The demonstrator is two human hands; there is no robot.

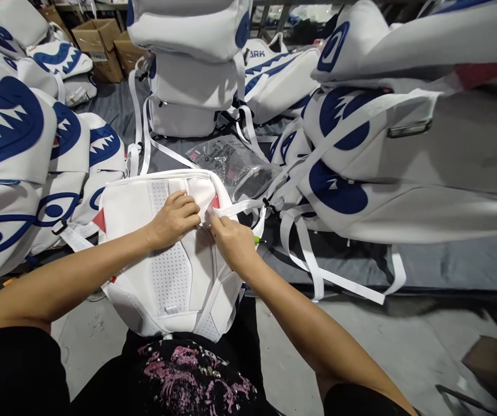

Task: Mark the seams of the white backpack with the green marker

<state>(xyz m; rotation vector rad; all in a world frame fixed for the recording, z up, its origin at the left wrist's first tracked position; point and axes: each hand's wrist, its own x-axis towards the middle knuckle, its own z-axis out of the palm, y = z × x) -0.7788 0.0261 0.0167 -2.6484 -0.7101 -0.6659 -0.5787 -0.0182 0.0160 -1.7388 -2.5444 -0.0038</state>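
A white backpack [122,208] lies in front of me with its back panel up, its lower end against my lap. It has a dotted mesh strip down the middle and small red triangles at its sides. My left hand [176,216] rests on the panel with its fingers curled, pinching the fabric. Close beside it, my right hand [233,240] pinches the backpack near the right red triangle [216,201], where a white strap [242,206] runs off. A small green-tipped object [257,240] sticks out past my right hand; what it is and whether I hold it cannot be told.
White backpacks with blue shark faces are piled at the left [6,133] and right [404,156]. Another stack [191,81] stands behind. Clear plastic bags [231,162] lie just beyond my backpack. Loose straps [343,283] hang at the table edge. Cardboard boxes [98,46] stand farther back.
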